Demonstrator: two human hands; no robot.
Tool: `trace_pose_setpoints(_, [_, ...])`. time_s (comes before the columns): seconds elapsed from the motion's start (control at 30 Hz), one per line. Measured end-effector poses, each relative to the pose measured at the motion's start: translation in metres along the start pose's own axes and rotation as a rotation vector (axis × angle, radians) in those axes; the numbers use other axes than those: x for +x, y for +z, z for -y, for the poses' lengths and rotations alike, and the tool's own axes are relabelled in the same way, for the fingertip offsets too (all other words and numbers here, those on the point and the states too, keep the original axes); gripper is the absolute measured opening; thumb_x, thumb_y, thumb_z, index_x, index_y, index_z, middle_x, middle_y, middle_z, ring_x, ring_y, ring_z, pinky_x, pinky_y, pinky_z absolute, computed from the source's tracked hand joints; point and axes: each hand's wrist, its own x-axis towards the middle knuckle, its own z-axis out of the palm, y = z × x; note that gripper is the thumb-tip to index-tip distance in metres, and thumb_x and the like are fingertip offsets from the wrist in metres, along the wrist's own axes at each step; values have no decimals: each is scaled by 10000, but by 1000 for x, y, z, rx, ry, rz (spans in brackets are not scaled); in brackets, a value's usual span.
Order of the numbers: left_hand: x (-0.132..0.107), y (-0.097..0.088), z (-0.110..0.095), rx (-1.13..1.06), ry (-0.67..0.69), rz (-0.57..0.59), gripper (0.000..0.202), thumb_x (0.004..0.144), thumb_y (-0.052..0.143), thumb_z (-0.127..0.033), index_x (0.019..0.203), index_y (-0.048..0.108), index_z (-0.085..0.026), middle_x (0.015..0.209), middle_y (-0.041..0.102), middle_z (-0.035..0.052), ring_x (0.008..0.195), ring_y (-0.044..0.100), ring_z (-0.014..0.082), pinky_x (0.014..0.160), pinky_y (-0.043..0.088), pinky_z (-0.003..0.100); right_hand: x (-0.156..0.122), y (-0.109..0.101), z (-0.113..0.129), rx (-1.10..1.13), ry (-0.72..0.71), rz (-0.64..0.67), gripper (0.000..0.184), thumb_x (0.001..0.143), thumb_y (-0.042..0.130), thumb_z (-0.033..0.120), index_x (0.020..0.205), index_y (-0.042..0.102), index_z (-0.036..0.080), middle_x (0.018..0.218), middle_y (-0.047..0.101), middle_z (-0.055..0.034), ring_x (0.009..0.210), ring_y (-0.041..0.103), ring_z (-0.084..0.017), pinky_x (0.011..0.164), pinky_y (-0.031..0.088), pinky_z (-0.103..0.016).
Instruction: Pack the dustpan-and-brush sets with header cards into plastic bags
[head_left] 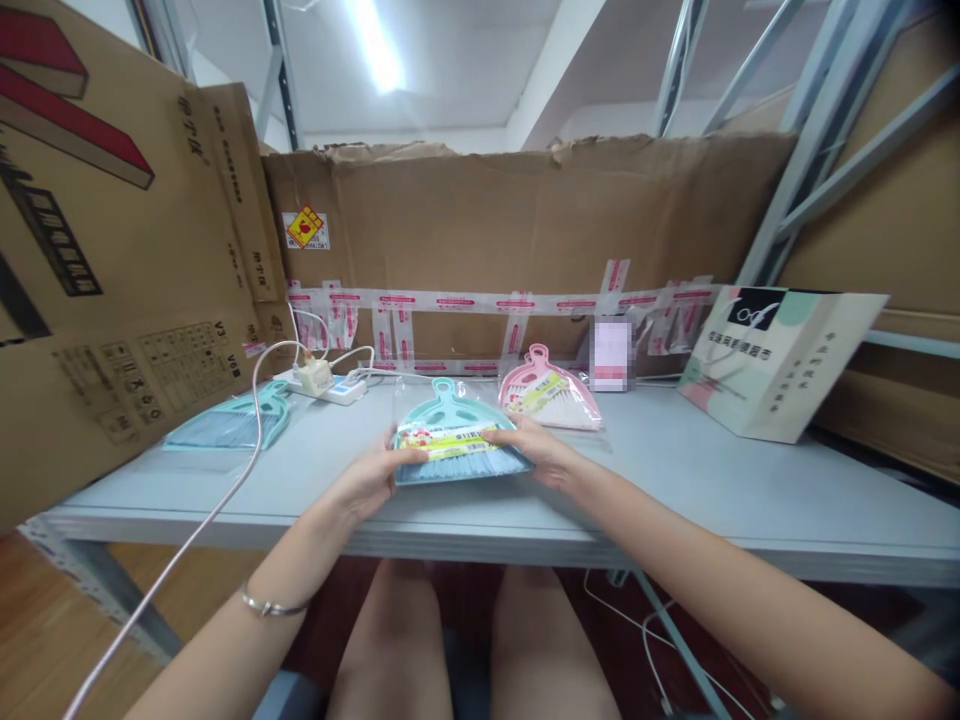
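Between my two hands is a teal mini dustpan and brush set (450, 463) in a clear bag, with a yellow-green label band across it. My left hand (379, 470) grips its left edge, thumb on the front. On its right edge my right hand (541, 450) is closed, the thumb lying over the label. The set is tilted up above the front part of the table. Just behind my right hand lies a pink dustpan and brush set (551, 392), also bagged. Another teal dustpan set (232, 420) rests at the left of the table, partly behind a white cable.
A power strip (341, 390) with plugs sits at the back left of the table (675, 490). A white cable (251, 465) runs over the front edge. Large cardboard boxes (142, 250) wall the left and back. A paper bag (772, 370) and a blurred phone-like panel (611, 355) stand at the right.
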Motion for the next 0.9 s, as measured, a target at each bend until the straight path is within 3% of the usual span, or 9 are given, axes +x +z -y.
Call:
trace_pose_setpoints(0.13, [38, -5, -14, 52, -22, -126, 335, 632, 678, -40, 953, 603, -96, 760, 699, 54, 589, 636, 131, 543, 507, 206, 32, 0, 6, -45, -75, -79, 336, 620, 708, 189, 916, 549, 175, 746, 652, -11, 631, 592, -136, 560, 467, -241])
trace_pose_setpoints(0.27, [79, -12, -25, 67, 0, -150, 212, 669, 676, -62, 877, 629, -67, 735, 701, 77, 593, 646, 144, 579, 528, 229, 66, 2, 9, -73, -174, -167, 406, 616, 724, 225, 964, 517, 201, 880, 624, 4, 806, 584, -144, 669, 469, -233])
trace_pose_setpoints(0.4, [100, -22, -23, 66, -9, -168, 171, 689, 683, -89, 852, 636, -74, 682, 696, 70, 556, 637, 137, 556, 525, 224, 74, 3, 10, -39, -145, -53, 407, 650, 695, 235, 1011, 513, 193, 895, 631, -17, 793, 598, -152, 675, 493, -258])
trace_pose_setpoints(0.53, [100, -30, -19, 54, -43, -167, 90, 724, 651, -89, 812, 638, -77, 613, 673, 49, 499, 604, 114, 492, 498, 194, 59, -5, 13, 28, -90, 203, 416, 619, 713, 156, 1002, 557, 200, 932, 662, -25, 786, 629, -135, 719, 523, -256])
trace_pose_setpoints(0.63, [95, -33, -21, 42, -47, -151, 50, 751, 622, -96, 793, 636, -74, 624, 667, 49, 501, 597, 104, 453, 480, 176, 52, -9, 15, 102, -82, 298, 431, 589, 716, 58, 977, 580, 188, 941, 673, -23, 816, 641, -119, 776, 526, -224])
trace_pose_setpoints(0.9, [67, -43, -41, 23, 113, 131, 286, 713, 631, -30, 988, 650, -105, 1016, 682, 88, 901, 637, 135, 764, 525, 164, 60, -8, 12, 177, -82, 130, 129, 728, 625, 10, 792, 603, 120, 727, 661, -3, 619, 632, -60, 626, 537, -116])
